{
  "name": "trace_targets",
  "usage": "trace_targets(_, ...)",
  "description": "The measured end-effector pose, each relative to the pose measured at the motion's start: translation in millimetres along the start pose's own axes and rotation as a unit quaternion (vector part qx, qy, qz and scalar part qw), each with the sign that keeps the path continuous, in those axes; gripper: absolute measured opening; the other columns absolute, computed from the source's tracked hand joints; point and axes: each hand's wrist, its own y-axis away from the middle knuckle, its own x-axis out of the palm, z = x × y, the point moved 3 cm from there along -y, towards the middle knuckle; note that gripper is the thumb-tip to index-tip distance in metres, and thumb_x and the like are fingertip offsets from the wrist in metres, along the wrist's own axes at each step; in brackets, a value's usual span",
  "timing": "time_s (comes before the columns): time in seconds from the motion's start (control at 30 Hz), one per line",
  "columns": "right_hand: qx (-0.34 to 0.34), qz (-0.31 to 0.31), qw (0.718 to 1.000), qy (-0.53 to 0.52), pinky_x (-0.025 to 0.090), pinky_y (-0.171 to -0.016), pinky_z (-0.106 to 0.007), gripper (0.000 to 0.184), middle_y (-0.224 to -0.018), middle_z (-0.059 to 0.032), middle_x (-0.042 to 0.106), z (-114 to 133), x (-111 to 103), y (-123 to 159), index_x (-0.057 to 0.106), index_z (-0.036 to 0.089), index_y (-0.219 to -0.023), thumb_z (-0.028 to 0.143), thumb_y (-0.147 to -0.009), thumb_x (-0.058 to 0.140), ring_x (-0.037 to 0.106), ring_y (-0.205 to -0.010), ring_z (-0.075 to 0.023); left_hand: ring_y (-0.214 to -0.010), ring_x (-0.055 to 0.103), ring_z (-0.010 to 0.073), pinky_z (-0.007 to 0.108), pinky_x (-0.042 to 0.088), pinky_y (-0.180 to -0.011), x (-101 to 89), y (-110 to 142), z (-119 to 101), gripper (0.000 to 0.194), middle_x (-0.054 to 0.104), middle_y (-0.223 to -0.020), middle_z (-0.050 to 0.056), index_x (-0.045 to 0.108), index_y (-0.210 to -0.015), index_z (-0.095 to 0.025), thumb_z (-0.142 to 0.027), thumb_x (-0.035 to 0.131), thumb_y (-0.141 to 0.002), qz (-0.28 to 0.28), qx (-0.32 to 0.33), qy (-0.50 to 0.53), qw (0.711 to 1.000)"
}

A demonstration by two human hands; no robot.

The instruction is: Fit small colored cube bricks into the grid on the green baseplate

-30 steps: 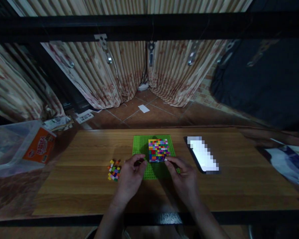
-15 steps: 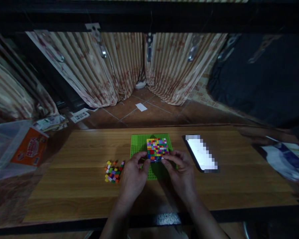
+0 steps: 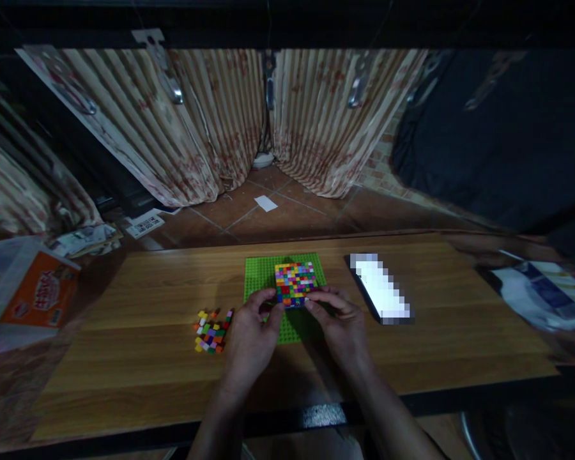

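A green baseplate point(image 3: 261, 271) lies on the wooden table point(image 3: 412, 345). On it stands a square block of many-coloured small bricks point(image 3: 294, 281). My left hand point(image 3: 253, 329) has its fingers curled, with the fingertips pinched at the block's near left corner. My right hand point(image 3: 338, 322) is curled too, and its fingertips press against the block's near right edge. Whether either hand holds a loose brick is hidden by the fingers. A small pile of loose coloured bricks point(image 3: 211, 330) lies on the table just left of my left hand.
A phone with a lit screen point(image 3: 380, 295) lies to the right of the baseplate. A clear plastic box with an orange label point(image 3: 26, 294) sits off the table's left end. A plastic bag point(image 3: 536, 294) rests at the far right. Curtains and tiled floor lie beyond.
Both hands have closed in on the near edge of the brick block, the left moving right and forward. The view has tilted down a little.
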Motion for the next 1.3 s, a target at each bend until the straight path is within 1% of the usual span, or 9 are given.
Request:
trace_targets(0.17,0.000,0.002,1.000,-0.001,0.051,-0.086,-0.038,0.004,-0.094,-0.0036,0.066,2.1,1.3,0.5,0.081,0.029,-0.077,0.030,-0.073,0.079,0.064,-0.095,-0.0219,-0.087,0.072,0.0220,0.036,0.058,-0.081,-0.2,-1.4,-1.7,0.033,0.076,-0.102,0.010,0.068,-0.113,-0.015,-0.034,0.061,-0.086,-0.004,0.006,-0.006,1.000)
trace_targets(0.37,-0.013,0.006,1.000,0.006,0.051,-0.085,-0.037,0.005,-0.095,-0.0035,0.064,5.2,1.9,1.7,0.081,0.030,-0.079,0.029,-0.076,0.077,0.063,-0.095,-0.0209,-0.088,0.073,0.0223,0.036,0.058,-0.081,-0.1,-1.2,-0.6,0.033,0.076,-0.105,0.011,0.068,-0.112,-0.016,-0.035,0.063,-0.085,-0.002,-0.002,0.010,1.000)
trace_targets(0.67,-0.034,0.009,0.999,0.015,0.051,-0.084,-0.036,0.007,-0.098,-0.0032,0.064,3.0,0.9,2.6,0.080,0.031,-0.081,0.028,-0.079,0.075,0.063,-0.097,-0.0199,-0.092,0.072,0.0225,0.038,0.058,-0.086,0.3,-1.2,1.2,0.033,0.076,-0.106,0.011,0.068,-0.112,-0.016,-0.035,0.062,-0.086,-0.004,0.009,0.000,1.000)
trace_targets(0.83,-0.043,0.013,0.999,0.017,0.052,-0.084,-0.035,0.007,-0.098,-0.0032,0.064,4.3,1.5,2.8,0.081,0.031,-0.081,0.027,-0.079,0.075,0.063,-0.097,-0.0198,-0.090,0.073,0.0223,0.037,0.058,-0.084,-0.1,-1.3,0.3,0.033,0.076,-0.106,0.011,0.068,-0.112,-0.016,-0.035,0.062,-0.086,-0.006,0.006,0.001,1.000)
trace_targets(1.07,-0.025,0.014,0.999,0.023,0.053,-0.086,-0.036,0.007,-0.100,-0.0039,0.064,5.0,1.3,3.7,0.081,0.030,-0.082,0.031,-0.078,0.075,0.063,-0.100,-0.0209,-0.093,0.073,0.0228,0.037,0.057,-0.085,-0.6,-0.7,1.0,0.034,0.076,-0.107,0.011,0.068,-0.115,-0.016,-0.035,0.062,-0.088,-0.008,0.013,-0.013,1.000)
trace_targets(1.3,0.012,0.004,1.000,-0.018,0.052,-0.090,-0.041,0.010,-0.099,-0.0046,0.066,0.7,1.7,1.4,0.081,0.028,-0.079,0.032,-0.071,0.080,0.063,-0.101,-0.0229,-0.089,0.073,0.0215,0.034,0.058,-0.081,0.2,1.4,-0.2,0.028,0.077,-0.104,0.010,0.069,-0.112,-0.017,-0.032,0.061,-0.089,-0.006,0.023,-0.009,1.000)
